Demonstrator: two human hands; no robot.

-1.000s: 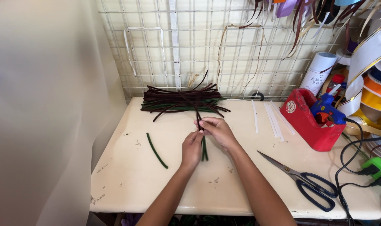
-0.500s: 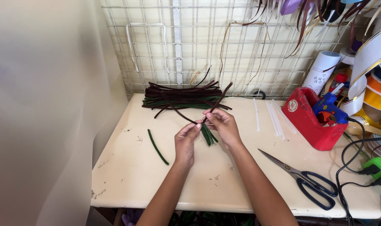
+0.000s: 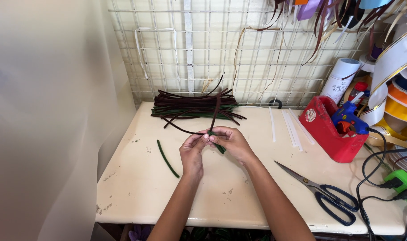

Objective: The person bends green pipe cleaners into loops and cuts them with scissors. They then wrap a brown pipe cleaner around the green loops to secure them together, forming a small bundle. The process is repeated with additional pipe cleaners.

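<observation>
Cream surface (image 3: 136,187), grid wall behind: both hands now lifted w/ work. Left hand (image 3: 192,154) & right hand (image 3: 230,142) pinched on brown pipe cleaner (image 3: 215,109), newly bent round green stems (image 3: 219,147).

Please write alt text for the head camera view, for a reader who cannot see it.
Two hands, left hand and right hand, pinch dark brown and green fuzzy stems together above a worn cream table. A pile of stems lies behind by a wire grid; one loose green stem lies left, scissors right.
</observation>
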